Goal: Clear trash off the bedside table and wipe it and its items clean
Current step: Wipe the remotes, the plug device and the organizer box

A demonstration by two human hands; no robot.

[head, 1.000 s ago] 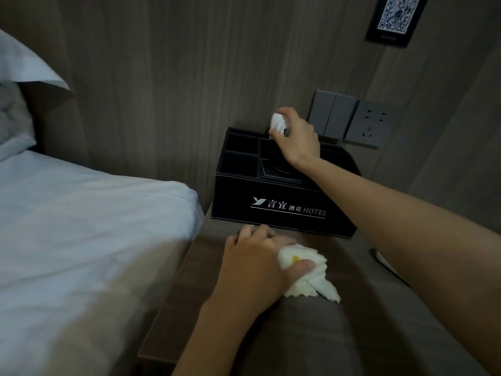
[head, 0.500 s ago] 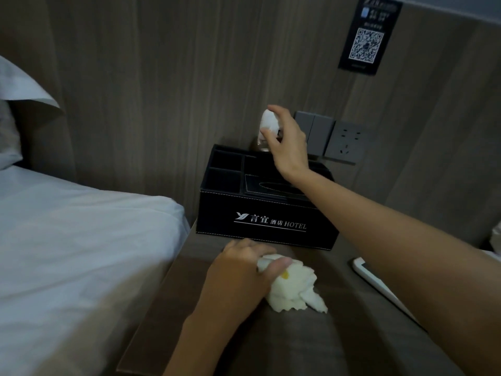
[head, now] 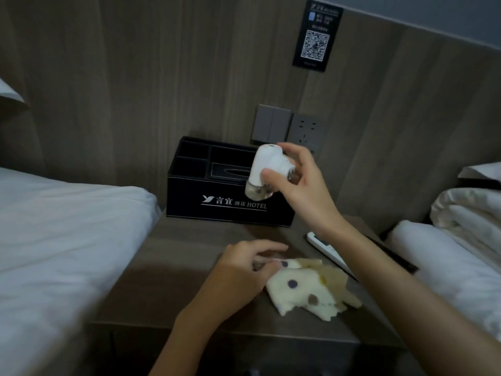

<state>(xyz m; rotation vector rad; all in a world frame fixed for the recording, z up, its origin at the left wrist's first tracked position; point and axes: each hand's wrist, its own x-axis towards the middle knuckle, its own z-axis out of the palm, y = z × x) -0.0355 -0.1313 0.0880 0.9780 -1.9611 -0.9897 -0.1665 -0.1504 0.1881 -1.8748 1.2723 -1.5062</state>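
The right hand [head: 301,185] held a white plug-in vaporiser [head: 267,169] in the air, tilted, in front of the black organiser box [head: 230,204]. Its fingers and thumb were wrapped round the white body, and the clear bottle hung free at the lower end. That grip looked light. A slip would likely have dropped the vaporiser onto the box or the tabletop [head: 189,253], and any liquid in the bottle could have seeped out at that tilt.

The left hand [head: 244,270] rested on the tabletop with loosely bent fingers, its thumb at the corner of the dotted cream cloth [head: 306,289]. Blur hid whether it pinched that corner or only touched it. The cloth lay spread just beside a white remote control [head: 325,248], which was partly hidden under the right forearm. A broad wipe might have pushed the remote towards the table's right edge. With only one hand free for the cloth, wiping the vaporiser could also have loosened the right hand's hold.

The box front read "言宜 酒店 HOTEL" beside a Y-shaped logo. The dark wall placard [head: 315,39] carried a QR code, but its small print was too fine to read.
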